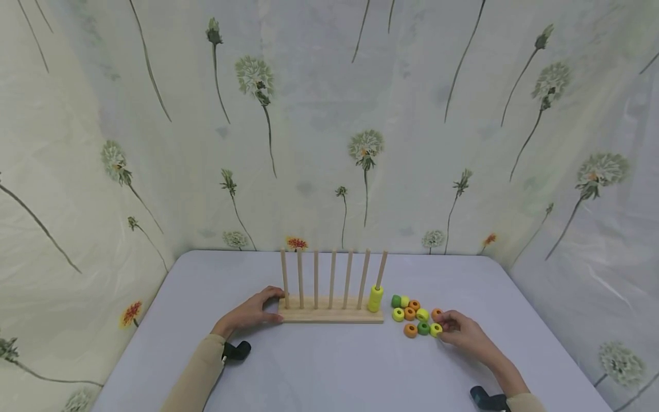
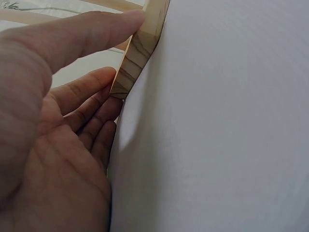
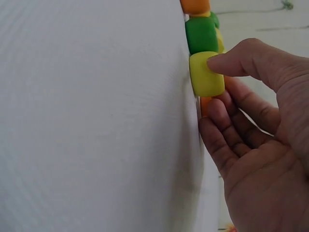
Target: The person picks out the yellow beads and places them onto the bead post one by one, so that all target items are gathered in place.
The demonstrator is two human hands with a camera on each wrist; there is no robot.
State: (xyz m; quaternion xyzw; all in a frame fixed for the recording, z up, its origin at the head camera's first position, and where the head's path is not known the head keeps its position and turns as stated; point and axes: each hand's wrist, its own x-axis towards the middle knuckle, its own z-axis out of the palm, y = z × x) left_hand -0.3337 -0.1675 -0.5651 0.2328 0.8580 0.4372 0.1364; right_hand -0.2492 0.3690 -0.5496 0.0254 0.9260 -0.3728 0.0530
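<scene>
A wooden peg rack (image 1: 329, 316) with a row of upright pegs stands on the table. Yellow beads (image 1: 376, 298) are stacked on its rightmost peg; the other pegs are bare. My left hand (image 1: 252, 310) grips the rack's left end, thumb at the front and fingers behind, as the left wrist view shows at the base end (image 2: 133, 63). My right hand (image 1: 465, 335) is at the right edge of the loose beads. Its thumb presses a yellow bead (image 3: 205, 79), fingers curled behind it. An orange bead (image 1: 436, 314) lies by those fingertips, partly hidden.
Loose orange, green and yellow beads (image 1: 409, 313) lie grouped right of the rack on the white table (image 1: 329, 372). A green bead (image 3: 202, 35) touches the pinched yellow one. Behind the table hangs a flower-printed curtain (image 1: 309, 143). Dark wrist devices (image 1: 237, 351) sit at both wrists.
</scene>
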